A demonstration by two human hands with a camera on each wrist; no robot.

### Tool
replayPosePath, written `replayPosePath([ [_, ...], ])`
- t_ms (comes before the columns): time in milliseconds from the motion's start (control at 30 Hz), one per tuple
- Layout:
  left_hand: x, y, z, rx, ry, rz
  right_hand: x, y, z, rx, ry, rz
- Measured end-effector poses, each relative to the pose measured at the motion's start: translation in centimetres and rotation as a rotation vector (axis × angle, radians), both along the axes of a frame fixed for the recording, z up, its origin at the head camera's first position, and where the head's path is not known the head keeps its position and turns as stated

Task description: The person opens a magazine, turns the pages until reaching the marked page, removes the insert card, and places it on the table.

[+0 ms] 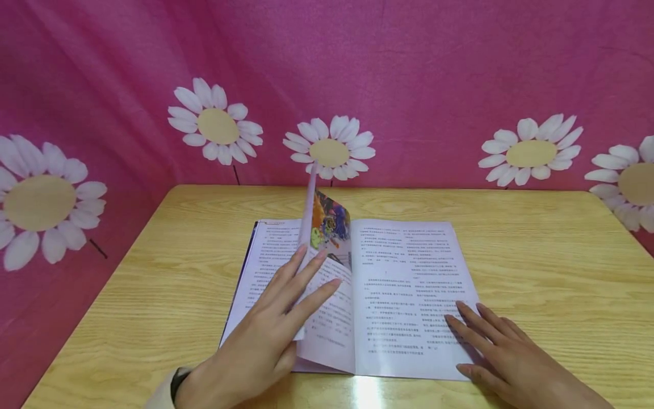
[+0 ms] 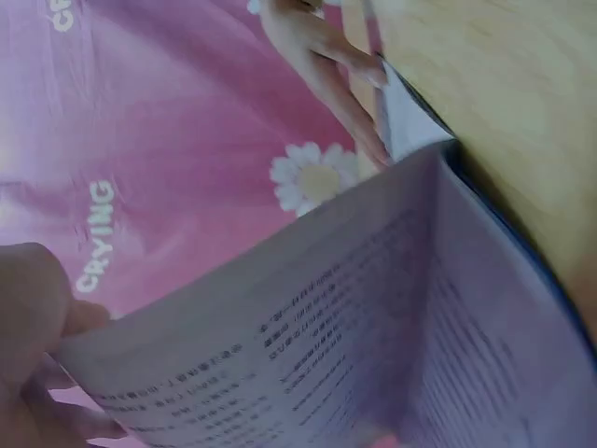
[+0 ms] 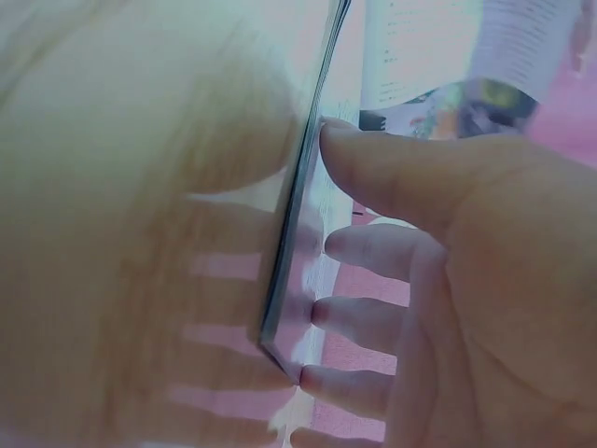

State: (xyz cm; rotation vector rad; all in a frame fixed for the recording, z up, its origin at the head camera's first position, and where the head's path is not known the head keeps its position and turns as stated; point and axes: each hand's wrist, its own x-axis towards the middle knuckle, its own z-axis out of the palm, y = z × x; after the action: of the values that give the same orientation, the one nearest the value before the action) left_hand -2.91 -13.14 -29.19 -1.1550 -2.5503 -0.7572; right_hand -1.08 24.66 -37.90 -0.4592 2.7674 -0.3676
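Note:
An open magazine (image 1: 388, 318) with printed text lies on the table. One page (image 1: 327, 318) stands up near its spine, with a colourful picture on its upper part. My left hand (image 1: 265, 324) holds this raised page by its outer edge, some fingers across its right face. In the left wrist view the page (image 2: 270, 327) stretches from the hand (image 2: 47, 355) at the left edge to the binding. My right hand (image 1: 511, 352) rests at the lower right edge of the magazine; in the right wrist view its thumb (image 3: 392, 173) and spread fingertips touch the edge.
The magazine is on a glossy light wooden table (image 1: 153, 272) that reflects light at its front. A pink cloth (image 1: 419, 85) with large white daisies hangs behind the table and along its left side.

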Motion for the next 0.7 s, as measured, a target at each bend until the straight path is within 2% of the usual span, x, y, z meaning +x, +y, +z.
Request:
replayPosePath([
  [167,0.1,-1.1,-1.0,-0.146,-0.104,0.078,-0.1,0.0,0.0,0.002,-0.001,-0.004],
  [300,-0.1,-2.1,-2.1,-0.231,-0.141,0.13,0.0,0.0,-0.2,-0.005,-0.005,-0.004],
  [533,-0.6,-3.8,-3.9,-0.336,-0.268,0.198,-0.1,0.1,-0.2,-0.016,-0.008,-0.002],
  [700,-0.7,-4.5,-4.9,-0.357,-0.348,0.232,-0.1,0.2,-0.3,-0.016,-0.01,-0.001],
])
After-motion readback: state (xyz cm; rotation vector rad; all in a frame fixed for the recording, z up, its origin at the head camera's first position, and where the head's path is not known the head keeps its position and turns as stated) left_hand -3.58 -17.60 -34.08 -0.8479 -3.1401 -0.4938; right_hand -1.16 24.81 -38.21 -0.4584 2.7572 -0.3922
